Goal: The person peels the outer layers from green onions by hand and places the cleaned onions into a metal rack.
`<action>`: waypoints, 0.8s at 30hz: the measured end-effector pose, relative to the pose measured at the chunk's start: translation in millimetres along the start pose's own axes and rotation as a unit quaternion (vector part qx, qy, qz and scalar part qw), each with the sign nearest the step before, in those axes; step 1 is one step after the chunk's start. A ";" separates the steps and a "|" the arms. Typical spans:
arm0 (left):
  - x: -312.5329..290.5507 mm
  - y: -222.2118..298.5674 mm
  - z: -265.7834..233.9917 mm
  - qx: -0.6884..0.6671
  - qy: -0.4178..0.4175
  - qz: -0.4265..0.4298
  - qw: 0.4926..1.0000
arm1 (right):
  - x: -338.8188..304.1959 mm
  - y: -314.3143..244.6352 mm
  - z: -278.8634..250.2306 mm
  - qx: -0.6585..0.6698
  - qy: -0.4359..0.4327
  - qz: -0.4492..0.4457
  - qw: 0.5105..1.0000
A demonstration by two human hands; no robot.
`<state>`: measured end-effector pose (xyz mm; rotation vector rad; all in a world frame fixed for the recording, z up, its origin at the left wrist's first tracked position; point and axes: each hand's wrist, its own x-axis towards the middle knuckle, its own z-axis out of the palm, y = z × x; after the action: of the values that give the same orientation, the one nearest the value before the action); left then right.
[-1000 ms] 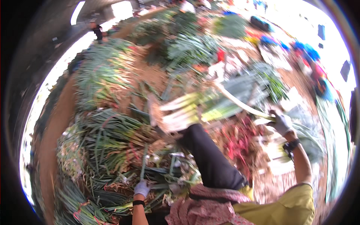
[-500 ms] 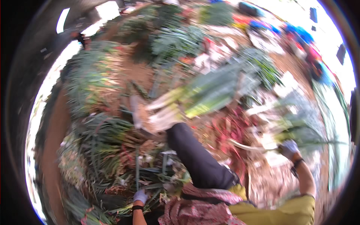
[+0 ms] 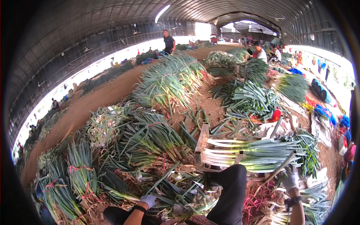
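Arched roofing [image 3: 225,8] spans a dirt floor [image 3: 112,94]. Gloved, the right hand [image 3: 290,179] is beside the near rail of a metal frame [image 3: 279,167]; the left hand [image 3: 148,201] is low among loose green stalks [image 3: 180,190]. I cannot tell whether either grips anything. Long leeks [image 3: 251,152] lie inside the frame, white ends leftward. Red strands [image 3: 257,198] lie below; 1 person in black [image 3: 168,42] stands farther back.

Gloved hands [image 3: 290,181], racked leeks [image 3: 258,153], red ties [image 3: 255,198]
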<state>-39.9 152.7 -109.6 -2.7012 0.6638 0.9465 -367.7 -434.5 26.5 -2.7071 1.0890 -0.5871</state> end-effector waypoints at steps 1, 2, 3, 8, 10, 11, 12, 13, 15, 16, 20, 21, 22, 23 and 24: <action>-8.6 6.4 -14.8 -0.016 0.037 0.014 0.999 | 12.8 -34.8 5.9 0.013 0.015 -0.067 0.998; -19.6 7.8 -22.7 -0.034 0.072 0.020 0.997 | 24.6 -71.2 12.1 0.030 0.026 -0.139 0.989; -28.4 0.2 -20.6 -0.037 0.165 0.046 0.984 | 33.0 -119.5 8.8 0.085 0.010 -0.205 0.975; -73.0 -26.2 -35.2 -0.389 0.447 0.049 0.804 | 26.3 -328.8 35.1 0.244 -0.208 -0.385 0.865; -83.5 -26.9 -59.5 -0.675 0.386 0.041 0.628 | 8.4 -375.2 82.9 0.224 -0.176 -0.499 0.818; -97.1 -30.7 -68.6 -0.679 0.388 0.034 0.622 | -6.5 -403.0 99.0 0.216 -0.257 -0.505 0.795; -112.4 -33.9 -79.5 -0.781 0.375 0.066 0.494 | -22.8 -429.4 112.5 0.205 -0.334 -0.503 0.770; -129.9 -37.8 -86.3 -0.861 0.357 0.092 0.350 | -44.1 -457.3 127.1 0.199 -0.389 -0.500 0.747; -159.8 -42.2 -96.0 -0.865 0.386 0.095 0.305 | -91.0 -500.0 166.4 0.206 -0.445 -0.529 0.693; -169.1 -44.1 -103.5 -0.866 0.407 0.109 0.268 | -109.6 -511.2 190.1 0.218 -0.445 -0.557 0.667; -192.8 -70.3 -113.1 -0.839 0.483 0.124 0.217 | -159.5 -544.2 259.1 0.122 -0.517 -0.596 0.603; -192.8 -76.7 -119.1 -0.831 0.501 0.117 0.213 | -156.5 -539.8 285.4 0.099 -0.541 -0.567 0.613; -189.4 -85.2 -118.0 -0.823 0.517 0.110 0.210 | -151.6 -534.0 312.4 0.072 -0.564 -0.538 0.623; -186.3 -97.3 -111.0 -0.831 0.510 0.077 0.208 | -148.3 -531.0 337.6 0.049 -0.585 -0.510 0.629; -192.6 -115.9 -97.1 -0.816 0.536 0.050 0.209 | -157.7 -540.6 329.7 0.039 -0.604 -0.479 0.636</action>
<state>-65.9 289.1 92.0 0.9121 0.2410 0.4920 5.9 66.4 -161.6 -2.4036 -0.7208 1.0224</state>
